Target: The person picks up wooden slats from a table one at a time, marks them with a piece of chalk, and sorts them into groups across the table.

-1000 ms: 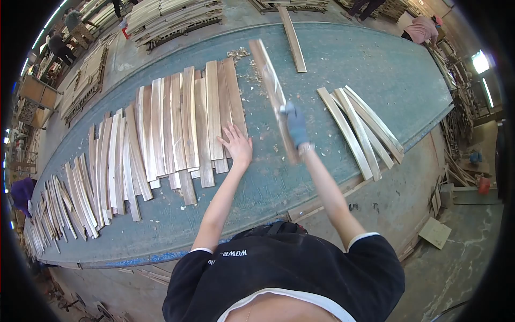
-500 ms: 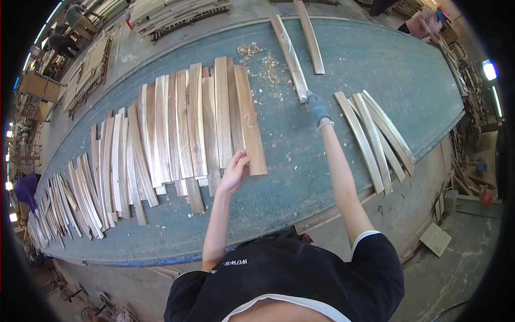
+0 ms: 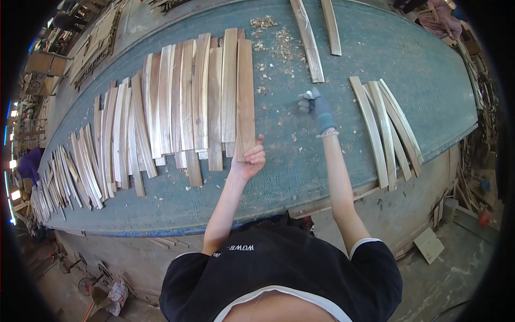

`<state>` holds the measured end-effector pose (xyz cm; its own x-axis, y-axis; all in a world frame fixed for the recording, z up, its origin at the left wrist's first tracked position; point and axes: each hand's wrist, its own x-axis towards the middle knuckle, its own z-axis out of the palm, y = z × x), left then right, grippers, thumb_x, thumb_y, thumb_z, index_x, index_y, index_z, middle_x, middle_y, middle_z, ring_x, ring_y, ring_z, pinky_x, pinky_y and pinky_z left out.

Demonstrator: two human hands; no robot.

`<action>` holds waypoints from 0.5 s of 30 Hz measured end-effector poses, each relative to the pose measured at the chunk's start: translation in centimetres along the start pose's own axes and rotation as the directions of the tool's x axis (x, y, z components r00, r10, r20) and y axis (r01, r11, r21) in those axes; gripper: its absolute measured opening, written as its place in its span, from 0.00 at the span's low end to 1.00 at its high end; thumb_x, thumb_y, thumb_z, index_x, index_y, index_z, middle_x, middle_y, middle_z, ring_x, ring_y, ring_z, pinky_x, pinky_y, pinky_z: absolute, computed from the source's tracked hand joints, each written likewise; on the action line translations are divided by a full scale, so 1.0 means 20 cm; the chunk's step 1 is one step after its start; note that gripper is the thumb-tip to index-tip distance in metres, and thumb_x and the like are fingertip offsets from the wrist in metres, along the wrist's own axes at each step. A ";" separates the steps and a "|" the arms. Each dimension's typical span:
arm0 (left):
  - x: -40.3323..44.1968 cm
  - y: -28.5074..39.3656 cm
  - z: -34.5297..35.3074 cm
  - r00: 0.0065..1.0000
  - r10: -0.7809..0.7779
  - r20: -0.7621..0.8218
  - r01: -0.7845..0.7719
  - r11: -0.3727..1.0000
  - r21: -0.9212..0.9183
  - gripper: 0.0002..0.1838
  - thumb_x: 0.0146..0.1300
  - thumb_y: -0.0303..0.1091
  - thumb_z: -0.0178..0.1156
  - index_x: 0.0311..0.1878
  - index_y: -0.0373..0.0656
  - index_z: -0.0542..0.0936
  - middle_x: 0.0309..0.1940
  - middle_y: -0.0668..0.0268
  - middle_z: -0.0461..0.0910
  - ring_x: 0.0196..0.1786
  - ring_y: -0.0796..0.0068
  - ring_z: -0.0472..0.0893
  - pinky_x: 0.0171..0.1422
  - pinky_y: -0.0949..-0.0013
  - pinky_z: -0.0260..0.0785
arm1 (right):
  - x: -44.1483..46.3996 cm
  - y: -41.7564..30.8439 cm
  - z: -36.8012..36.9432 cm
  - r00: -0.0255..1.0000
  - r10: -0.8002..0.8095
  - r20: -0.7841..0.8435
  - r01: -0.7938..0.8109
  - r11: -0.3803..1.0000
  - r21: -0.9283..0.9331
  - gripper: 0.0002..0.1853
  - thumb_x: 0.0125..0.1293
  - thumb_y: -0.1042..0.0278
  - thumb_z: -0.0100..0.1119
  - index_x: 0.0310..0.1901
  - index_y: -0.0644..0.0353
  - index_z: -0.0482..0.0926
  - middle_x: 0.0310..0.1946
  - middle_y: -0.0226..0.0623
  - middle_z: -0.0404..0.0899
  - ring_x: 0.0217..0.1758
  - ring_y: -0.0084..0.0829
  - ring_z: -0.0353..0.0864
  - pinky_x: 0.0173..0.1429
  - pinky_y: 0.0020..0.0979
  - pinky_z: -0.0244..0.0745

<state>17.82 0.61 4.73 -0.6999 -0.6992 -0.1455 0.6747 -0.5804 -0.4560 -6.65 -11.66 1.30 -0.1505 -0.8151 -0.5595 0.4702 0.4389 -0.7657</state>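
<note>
My bare left hand (image 3: 250,160) grips the near end of a brown wooden plank (image 3: 245,96), its thumb and fingers around the edge. That plank lies at the right end of a long row of wooden strips (image 3: 185,102). My right hand (image 3: 318,110), in a grey-blue glove, is over the table with its fingers loosely bent and apart, holding nothing. Just beyond it lies a pale wooden strip (image 3: 308,43), not touching the glove. Another strip (image 3: 331,27) is to the right of that one.
Several pale strips (image 3: 378,131) lie fanned out at the right of the green table (image 3: 289,177). Wood shavings (image 3: 284,45) are scattered near the far side. Another person (image 3: 440,20) is at the far right, and stacked wood stands on the floor beyond.
My right hand has let go of the pale strip and drawn back from it. My left hand has turned, with its fingers further around the plank, which now lies straighter alongside the row.
</note>
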 end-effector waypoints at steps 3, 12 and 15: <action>0.03 -0.04 -0.02 0.990 0.129 -0.065 -0.120 0.985 0.121 0.27 0.58 0.58 0.41 0.39 0.39 0.68 0.11 0.75 0.55 0.14 0.84 0.56 0.17 0.79 0.49 | -0.18 0.12 0.04 0.827 0.217 0.518 -0.363 0.910 0.199 0.18 0.61 0.53 0.44 0.32 0.62 0.71 0.28 0.35 0.74 0.26 0.26 0.72 0.29 0.25 0.69; 0.12 -0.35 -0.02 0.806 0.558 -0.198 0.431 -0.323 0.843 0.24 0.60 0.55 0.41 0.37 0.39 0.69 0.21 0.57 0.74 0.29 0.70 0.78 0.24 0.67 0.67 | -0.60 0.20 0.10 0.979 0.181 0.097 -0.153 0.959 -0.238 0.20 0.63 0.52 0.37 0.32 0.61 0.73 0.30 0.34 0.76 0.30 0.28 0.72 0.34 0.29 0.67; 0.12 -0.29 0.02 0.872 0.489 0.028 0.421 -0.777 0.468 0.23 0.58 0.52 0.44 0.35 0.38 0.73 0.24 0.54 0.74 0.32 0.59 0.76 0.33 0.60 0.67 | -0.63 0.20 0.05 0.992 -0.123 -0.018 0.084 0.770 -0.632 0.22 0.61 0.51 0.39 0.30 0.64 0.73 0.26 0.33 0.75 0.28 0.26 0.71 0.33 0.29 0.66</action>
<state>12.34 2.23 7.42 -0.2733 -0.9050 -0.3259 -0.7093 -0.0392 0.7038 -2.03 -0.09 5.58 -0.2229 -0.8559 -0.4666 -0.2002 0.5086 -0.8374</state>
